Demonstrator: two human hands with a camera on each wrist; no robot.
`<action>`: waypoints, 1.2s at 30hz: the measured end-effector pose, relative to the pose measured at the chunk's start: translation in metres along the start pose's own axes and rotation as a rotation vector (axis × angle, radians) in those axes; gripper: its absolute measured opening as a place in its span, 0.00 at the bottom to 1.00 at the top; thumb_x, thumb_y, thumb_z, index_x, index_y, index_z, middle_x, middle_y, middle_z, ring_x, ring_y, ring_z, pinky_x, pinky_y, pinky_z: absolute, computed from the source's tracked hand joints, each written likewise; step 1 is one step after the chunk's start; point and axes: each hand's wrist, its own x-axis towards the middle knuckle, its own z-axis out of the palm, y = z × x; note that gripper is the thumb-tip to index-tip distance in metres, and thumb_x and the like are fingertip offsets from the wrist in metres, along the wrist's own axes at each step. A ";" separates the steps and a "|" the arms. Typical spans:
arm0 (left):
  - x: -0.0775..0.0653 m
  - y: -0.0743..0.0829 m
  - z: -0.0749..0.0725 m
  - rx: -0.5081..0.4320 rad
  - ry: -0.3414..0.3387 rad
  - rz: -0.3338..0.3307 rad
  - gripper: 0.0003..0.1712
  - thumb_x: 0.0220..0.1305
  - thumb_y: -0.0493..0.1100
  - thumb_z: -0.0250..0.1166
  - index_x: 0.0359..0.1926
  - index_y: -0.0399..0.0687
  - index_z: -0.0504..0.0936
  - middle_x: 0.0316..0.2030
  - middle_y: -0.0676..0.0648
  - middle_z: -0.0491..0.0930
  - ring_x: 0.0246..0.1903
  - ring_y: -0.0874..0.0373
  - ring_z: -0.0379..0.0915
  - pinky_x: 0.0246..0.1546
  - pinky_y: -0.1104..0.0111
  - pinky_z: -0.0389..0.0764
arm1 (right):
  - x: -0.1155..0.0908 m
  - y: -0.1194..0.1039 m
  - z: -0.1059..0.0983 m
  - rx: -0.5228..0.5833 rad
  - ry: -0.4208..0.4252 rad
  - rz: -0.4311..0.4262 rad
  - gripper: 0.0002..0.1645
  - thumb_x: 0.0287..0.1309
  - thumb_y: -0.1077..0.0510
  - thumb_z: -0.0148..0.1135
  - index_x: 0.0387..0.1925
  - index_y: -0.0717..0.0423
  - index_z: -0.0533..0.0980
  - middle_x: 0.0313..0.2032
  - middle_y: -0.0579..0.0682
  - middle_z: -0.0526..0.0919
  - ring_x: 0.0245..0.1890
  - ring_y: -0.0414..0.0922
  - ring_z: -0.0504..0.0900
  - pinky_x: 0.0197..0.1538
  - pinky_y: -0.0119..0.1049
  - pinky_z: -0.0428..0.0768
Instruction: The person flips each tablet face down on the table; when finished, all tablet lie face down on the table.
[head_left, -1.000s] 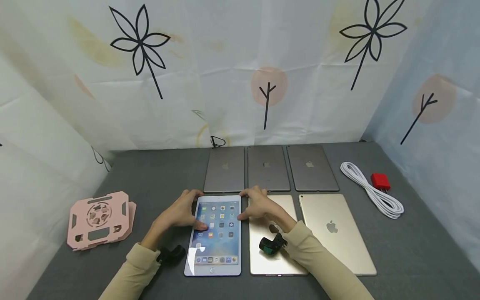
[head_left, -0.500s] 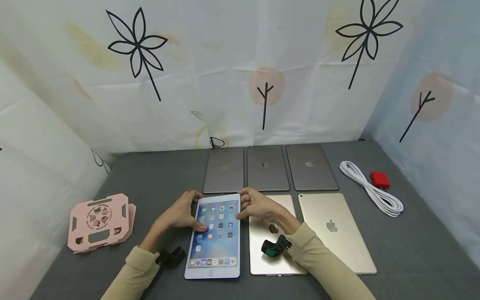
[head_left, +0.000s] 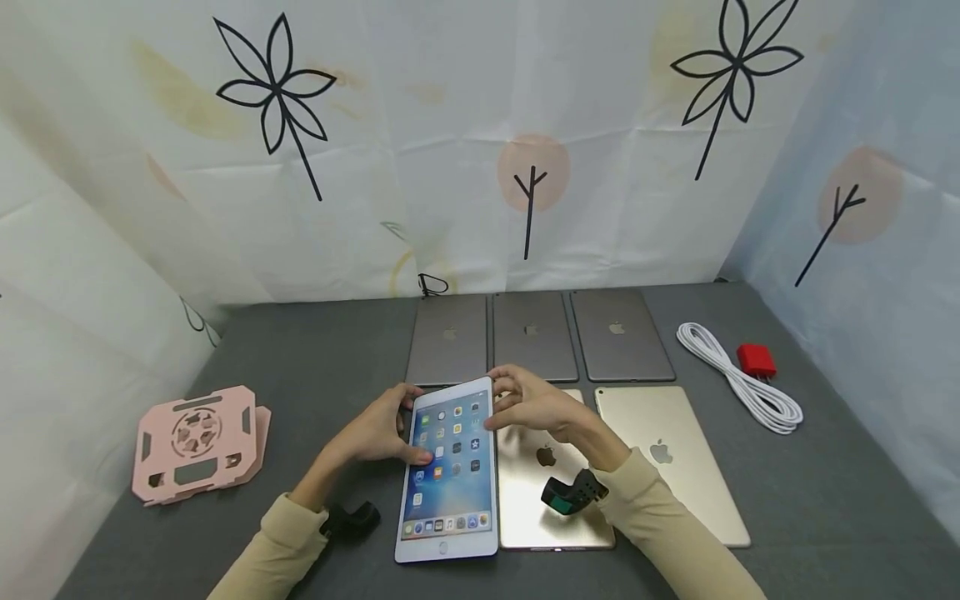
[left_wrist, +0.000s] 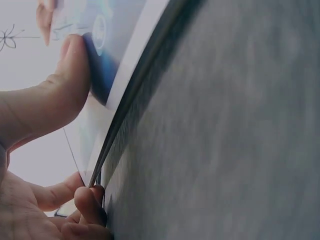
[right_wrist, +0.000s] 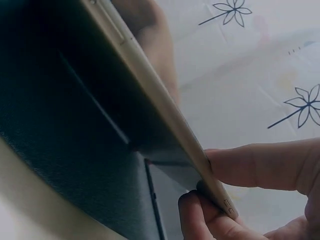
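Note:
Both hands hold a white-framed tablet (head_left: 450, 483), its lit screen facing up with rows of app icons. My left hand (head_left: 375, 429) grips its left side, thumb on the screen and fingers at the edge underneath, as the left wrist view shows. My right hand (head_left: 540, 408) pinches the upper right edge; in the right wrist view its thumb (right_wrist: 255, 167) lies on the front side and fingertips curl behind. That view also shows the tablet's gold side edge (right_wrist: 167, 107) tilted up off the table. A gold tablet (head_left: 555, 525) lies face down under my right forearm.
A second gold tablet (head_left: 667, 417) lies to the right. Along the back are three grey tablets, the leftmost (head_left: 450, 342) partly behind my hands. A coiled white cable (head_left: 738, 383) and red plug (head_left: 756, 360) sit at right, a pink folding stand (head_left: 198, 446) at left.
The white-framed tablet has risen from the table and moved right, closer to the gold one, turning slightly. Both hands have moved along with it.

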 end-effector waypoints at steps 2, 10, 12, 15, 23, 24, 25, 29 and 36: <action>0.001 0.003 0.003 -0.024 0.000 0.010 0.56 0.43 0.47 0.86 0.68 0.32 0.65 0.53 0.36 0.70 0.39 0.54 0.65 0.37 0.68 0.68 | -0.004 -0.003 -0.003 -0.003 -0.003 -0.007 0.46 0.56 0.69 0.68 0.72 0.65 0.57 0.59 0.62 0.79 0.54 0.50 0.84 0.64 0.50 0.76; 0.008 0.014 0.016 -0.088 -0.002 0.069 0.55 0.46 0.46 0.84 0.70 0.32 0.64 0.53 0.37 0.69 0.37 0.56 0.64 0.34 0.70 0.65 | -0.018 -0.013 -0.014 -0.021 -0.023 -0.050 0.45 0.61 0.67 0.66 0.74 0.66 0.53 0.60 0.65 0.76 0.53 0.48 0.83 0.62 0.48 0.79; 0.010 0.017 0.019 -0.104 -0.007 0.074 0.55 0.47 0.46 0.84 0.71 0.33 0.64 0.53 0.37 0.69 0.36 0.56 0.64 0.34 0.71 0.65 | -0.021 -0.014 -0.016 -0.033 -0.022 -0.057 0.46 0.62 0.66 0.66 0.75 0.66 0.52 0.61 0.65 0.75 0.54 0.48 0.83 0.62 0.47 0.79; 0.011 0.020 0.024 -0.134 -0.008 0.080 0.56 0.49 0.44 0.83 0.73 0.32 0.63 0.53 0.37 0.69 0.34 0.57 0.64 0.33 0.71 0.64 | -0.023 -0.015 -0.019 -0.037 -0.021 -0.059 0.47 0.63 0.65 0.65 0.76 0.66 0.51 0.62 0.66 0.74 0.55 0.49 0.83 0.64 0.49 0.77; 0.015 0.028 0.034 -0.173 0.007 0.047 0.57 0.50 0.44 0.82 0.75 0.34 0.61 0.56 0.36 0.68 0.34 0.57 0.65 0.33 0.71 0.66 | -0.028 -0.013 -0.025 -0.054 -0.012 -0.080 0.47 0.64 0.64 0.64 0.76 0.64 0.50 0.63 0.67 0.71 0.56 0.50 0.83 0.66 0.54 0.74; 0.015 0.029 0.036 -0.173 0.007 0.051 0.56 0.50 0.44 0.82 0.75 0.34 0.61 0.57 0.36 0.68 0.35 0.57 0.65 0.33 0.71 0.66 | -0.029 -0.012 -0.026 -0.059 -0.008 -0.080 0.47 0.64 0.63 0.64 0.76 0.64 0.50 0.63 0.66 0.71 0.56 0.50 0.83 0.66 0.54 0.74; 0.015 0.029 0.037 -0.174 0.003 0.058 0.56 0.51 0.45 0.82 0.75 0.34 0.62 0.57 0.36 0.68 0.35 0.57 0.65 0.33 0.71 0.66 | -0.030 -0.012 -0.026 -0.062 -0.008 -0.080 0.46 0.64 0.63 0.64 0.76 0.64 0.50 0.63 0.67 0.71 0.56 0.50 0.83 0.66 0.54 0.74; 0.017 0.031 0.039 -0.168 -0.012 0.097 0.54 0.51 0.46 0.82 0.74 0.35 0.64 0.58 0.36 0.68 0.35 0.59 0.65 0.34 0.72 0.67 | -0.033 -0.014 -0.026 -0.080 -0.011 -0.082 0.46 0.66 0.61 0.64 0.76 0.64 0.50 0.64 0.67 0.69 0.57 0.52 0.82 0.66 0.55 0.74; 0.022 0.035 0.040 -0.226 -0.054 0.111 0.54 0.52 0.43 0.82 0.75 0.36 0.63 0.62 0.35 0.67 0.34 0.59 0.69 0.32 0.74 0.68 | -0.036 -0.016 -0.027 -0.101 -0.025 -0.095 0.46 0.69 0.56 0.64 0.77 0.61 0.50 0.66 0.66 0.67 0.62 0.58 0.77 0.65 0.55 0.75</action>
